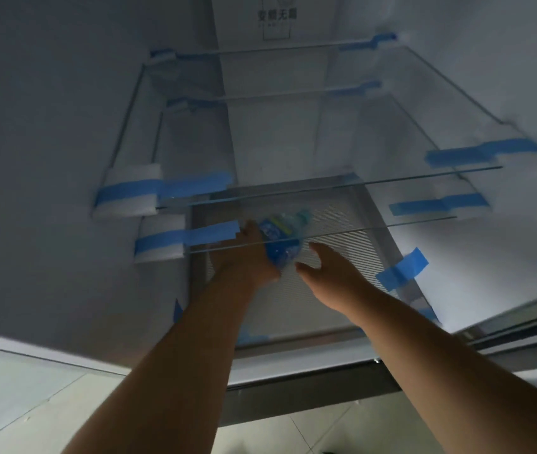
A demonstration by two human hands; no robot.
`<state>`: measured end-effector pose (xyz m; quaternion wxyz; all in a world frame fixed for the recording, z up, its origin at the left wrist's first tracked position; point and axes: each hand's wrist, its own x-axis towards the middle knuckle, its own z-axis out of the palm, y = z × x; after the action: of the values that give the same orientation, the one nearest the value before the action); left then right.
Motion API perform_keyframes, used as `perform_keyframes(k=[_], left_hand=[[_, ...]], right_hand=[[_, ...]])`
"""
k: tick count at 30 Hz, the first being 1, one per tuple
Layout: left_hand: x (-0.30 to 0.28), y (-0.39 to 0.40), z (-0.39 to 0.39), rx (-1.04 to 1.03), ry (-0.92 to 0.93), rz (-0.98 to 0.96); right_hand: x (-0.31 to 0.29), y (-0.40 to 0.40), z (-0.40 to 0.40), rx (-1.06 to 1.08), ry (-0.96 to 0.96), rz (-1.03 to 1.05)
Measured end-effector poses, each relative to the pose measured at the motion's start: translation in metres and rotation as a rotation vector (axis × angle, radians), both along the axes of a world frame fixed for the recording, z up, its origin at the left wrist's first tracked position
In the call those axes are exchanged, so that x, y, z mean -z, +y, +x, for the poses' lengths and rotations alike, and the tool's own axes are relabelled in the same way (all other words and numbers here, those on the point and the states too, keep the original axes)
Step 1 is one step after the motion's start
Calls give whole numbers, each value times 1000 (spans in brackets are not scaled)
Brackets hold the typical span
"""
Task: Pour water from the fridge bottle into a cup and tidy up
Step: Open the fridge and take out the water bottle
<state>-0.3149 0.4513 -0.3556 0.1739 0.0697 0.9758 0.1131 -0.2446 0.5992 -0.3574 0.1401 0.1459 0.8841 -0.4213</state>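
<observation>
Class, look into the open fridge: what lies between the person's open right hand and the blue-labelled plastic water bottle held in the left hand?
Nothing: in the head view only bare ribbed fridge floor shows between right hand and bottle.

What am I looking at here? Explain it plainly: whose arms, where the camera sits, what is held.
There is no machine: a person wears a camera on the head, so the one picture looks down along both bare arms into an open fridge. Its glass shelves carry blue tape and white foam at the corners. The left hand grips a water bottle with a blue label, tilted below the shelves. The right hand is open beside the bottle, not touching it as far as I can see. No cup is in view.
</observation>
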Motion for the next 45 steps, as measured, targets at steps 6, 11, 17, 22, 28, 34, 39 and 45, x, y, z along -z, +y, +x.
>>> perform_keyframes(k=[6,11,17,22,28,34,39,45], left_hand=[[19,-3,60,142,83,-63],[18,-19,83,195,96,35],[8,-17,95,232,131,164],[-12,-7,105,223,101,336],[-43,-1,134,99,15,575],[-83,-17,152,27,29,805],[-133,-37,168,82,-70,1038],[-174,-58,165,280,-217,1183]], right_hand=[[7,-22,24,433,-49,-501],[18,-11,40,511,-238,-629],[8,-21,63,591,5,-755],[4,-29,82,577,243,-470],[-36,-14,107,376,285,-185],[-82,9,140,373,175,-810],[-84,6,159,391,-213,-1236],[-105,-28,166,285,-67,-1619]])
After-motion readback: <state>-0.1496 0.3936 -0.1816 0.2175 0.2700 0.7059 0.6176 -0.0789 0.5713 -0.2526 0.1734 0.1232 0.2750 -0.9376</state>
